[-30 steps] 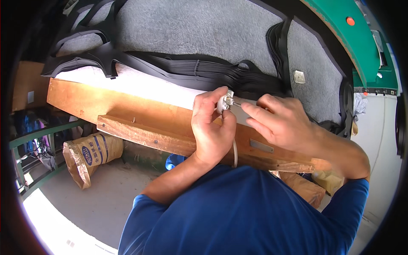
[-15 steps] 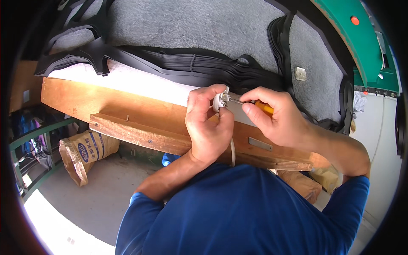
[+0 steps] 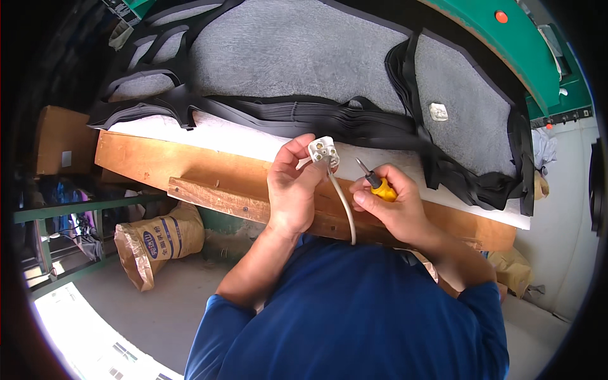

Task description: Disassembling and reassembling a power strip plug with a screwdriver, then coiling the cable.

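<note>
Item 1: left hand (image 3: 292,190). Fingers curled round a white plug (image 3: 323,152), pinching it at the tips, pin side turned up toward the camera. Plug held just above the counter's (image 3: 209,174) wooden front edge, not resting on it. White cable (image 3: 344,206) hangs from the plug, down btwn both hands to the blue shirt (image 3: 361,310).

Item 2: right hand (image 3: 392,206). Closed round the yellow handle of a small screwdriver (image 3: 373,180); metal tip points up-left toward the plug but sits apart from it.

Change vs. 0.5 s ago: then both hands were pressed together, tip at the plug, plug face mostly hidden. Now hands separated, tool drawn back, plug tilted so its face shows. Judgement: a pause from turning a screw to inspect the plug; work on it prob. not finished, since the tool is gripped and aimed that way.

Item 3: counter top. Grey felt mat (image 3: 297,57) w/ black rubber strips (image 3: 304,114) lying along its near edge; small white square piece (image 3: 438,112) farther right on the mat.

Item 4: surroundings. Paper sack (image 3: 158,244) on the floor lower left, cardboard box (image 3: 60,142) left, green frame (image 3: 500,44) upper right.
</note>
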The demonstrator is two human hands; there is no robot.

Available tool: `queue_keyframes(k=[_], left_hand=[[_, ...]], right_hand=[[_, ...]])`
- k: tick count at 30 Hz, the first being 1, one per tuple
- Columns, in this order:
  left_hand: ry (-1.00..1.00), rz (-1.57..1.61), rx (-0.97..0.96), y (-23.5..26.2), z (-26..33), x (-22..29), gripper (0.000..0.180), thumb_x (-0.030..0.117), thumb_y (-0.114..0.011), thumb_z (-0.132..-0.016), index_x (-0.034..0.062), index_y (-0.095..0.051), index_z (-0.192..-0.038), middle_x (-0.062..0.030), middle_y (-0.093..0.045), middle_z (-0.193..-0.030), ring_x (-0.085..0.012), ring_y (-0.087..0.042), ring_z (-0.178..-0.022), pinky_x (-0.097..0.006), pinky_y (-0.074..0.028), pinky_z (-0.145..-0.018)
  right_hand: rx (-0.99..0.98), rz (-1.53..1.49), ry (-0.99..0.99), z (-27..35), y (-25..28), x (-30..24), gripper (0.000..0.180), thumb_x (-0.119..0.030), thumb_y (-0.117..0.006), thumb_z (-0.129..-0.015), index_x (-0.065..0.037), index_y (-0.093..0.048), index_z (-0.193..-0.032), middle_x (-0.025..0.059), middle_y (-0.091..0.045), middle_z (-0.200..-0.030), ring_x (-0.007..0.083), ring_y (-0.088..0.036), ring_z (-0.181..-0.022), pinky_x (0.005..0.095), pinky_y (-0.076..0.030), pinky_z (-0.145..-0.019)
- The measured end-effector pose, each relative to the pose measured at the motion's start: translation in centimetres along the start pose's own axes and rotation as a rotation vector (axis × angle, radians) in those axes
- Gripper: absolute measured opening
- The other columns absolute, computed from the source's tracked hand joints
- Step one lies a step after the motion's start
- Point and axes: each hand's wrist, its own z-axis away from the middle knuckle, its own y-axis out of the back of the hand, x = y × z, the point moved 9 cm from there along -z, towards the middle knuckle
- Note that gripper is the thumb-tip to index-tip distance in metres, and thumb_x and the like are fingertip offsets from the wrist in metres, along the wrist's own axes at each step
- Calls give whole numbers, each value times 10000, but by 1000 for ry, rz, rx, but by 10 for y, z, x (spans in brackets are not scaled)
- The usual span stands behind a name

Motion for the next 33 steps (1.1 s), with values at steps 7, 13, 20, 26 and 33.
queue_keyframes(k=[7, 13, 20, 26, 33], left_hand=[[25, 200, -36, -1, 5, 3, 333, -75, -460, -841, 18, -510, -1157, -87, -590, -1057, -224, -618, -945, -376, -541, -830], [28, 207, -103, -9, 7, 4, 349, -83, -453, -847, 26, -504, -1174, -87, -581, -1080, -218, -613, -960, -350, -543, -818], [7, 168, -113, -5, 3, -2, 351, -99, -448, -853, 30, -502, -1175, -88, -582, -1080, -205, -609, -944, -347, -546, -807], [10, 204, -90, -6, 2, -2, 353, -99, -448, -856, 33, -501, -1179, -79, -582, -1081, -194, -604, -962, -351, -537, -828], [-3, 211, -116, -13, 2, 2, 395, -132, -530, -804, 15, -496, -1168, -84, -573, -1056, -158, -600, -905, -293, -535, -758]], right_hand=[[-2, -301, -70, 3, -20, 19, 151, -8, -612, -883, -8, -513, -997, 107, -636, -956, 152, -647, -791, 278, -547, -718], [-29, -540, -58, -3, -23, 30, 209, 26, -603, -866, -43, -523, -1046, 149, -623, -1044, 159, -612, -811, 293, -519, -752], [5, -453, 51, -3, -19, 19, 229, 26, -619, -854, -42, -539, -1058, 143, -620, -1033, 159, -603, -816, 291, -512, -746], [28, -412, -13, -7, -16, 18, 203, 28, -627, -852, -20, -553, -1035, 134, -645, -972, 148, -611, -781, 291, -523, -744], [59, -229, 72, -8, -13, 8, 178, 18, -649, -847, -10, -569, -1003, 114, -653, -947, 124, -620, -772, 262, -531, -718]])
